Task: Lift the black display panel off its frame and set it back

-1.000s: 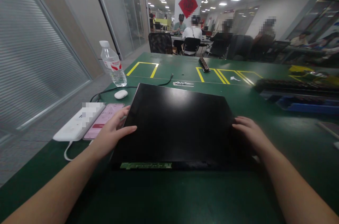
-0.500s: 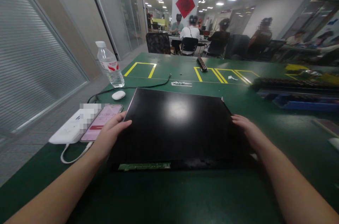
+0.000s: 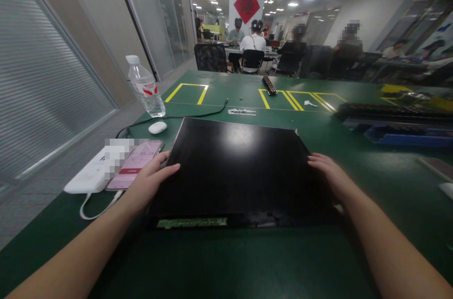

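Observation:
A black LCD panel (image 3: 233,171) lies in front of me over the green table, light glaring off its upper part. Along its near edge runs a narrow green circuit board strip (image 3: 193,222). My left hand (image 3: 157,171) grips the panel's left edge, thumb on the face and the other fingers partly hidden at the side. My right hand (image 3: 329,171) holds the opposite edge with its fingertips, the thumb hidden from view. Whether the panel rests fully on the table, I cannot tell.
To the left are a phone (image 3: 136,164), a white power bank (image 3: 87,169), a white earbud case (image 3: 157,128) and a water bottle (image 3: 146,89). A black cable (image 3: 191,115) crosses behind the panel. Blue trays (image 3: 406,136) sit at right. People (image 3: 253,43) sit farther back.
My left thumb has slid slightly inward over the panel's face. The panel and my right hand stay almost where they were.

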`<control>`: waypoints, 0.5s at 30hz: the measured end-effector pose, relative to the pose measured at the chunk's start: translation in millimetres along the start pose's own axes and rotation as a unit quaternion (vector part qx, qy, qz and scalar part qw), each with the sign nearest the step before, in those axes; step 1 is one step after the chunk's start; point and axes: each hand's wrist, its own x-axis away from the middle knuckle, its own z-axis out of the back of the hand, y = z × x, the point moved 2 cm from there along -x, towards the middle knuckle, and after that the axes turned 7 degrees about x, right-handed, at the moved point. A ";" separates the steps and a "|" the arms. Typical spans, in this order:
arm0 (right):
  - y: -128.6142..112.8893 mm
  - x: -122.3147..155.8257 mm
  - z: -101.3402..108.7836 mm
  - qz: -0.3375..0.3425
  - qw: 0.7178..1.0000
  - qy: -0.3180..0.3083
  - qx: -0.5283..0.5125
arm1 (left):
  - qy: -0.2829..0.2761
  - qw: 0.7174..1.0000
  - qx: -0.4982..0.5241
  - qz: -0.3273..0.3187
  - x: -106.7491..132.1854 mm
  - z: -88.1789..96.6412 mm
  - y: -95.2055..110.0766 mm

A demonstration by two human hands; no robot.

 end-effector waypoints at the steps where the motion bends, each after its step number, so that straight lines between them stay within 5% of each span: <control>1: -0.2 0.1 -0.1 -0.001 1.000 0.002 0.000 | -0.008 1.000 -0.002 0.005 0.4 -0.6 0.7; 5: -2.0 1.5 -0.1 0.000 1.000 0.013 -0.001 | -0.040 0.999 -0.033 0.000 1.8 -2.1 3.0; 15: -7.3 1.0 3.1 0.005 1.000 -0.002 0.012 | -0.017 0.998 -0.061 -0.008 -3.0 3.2 2.9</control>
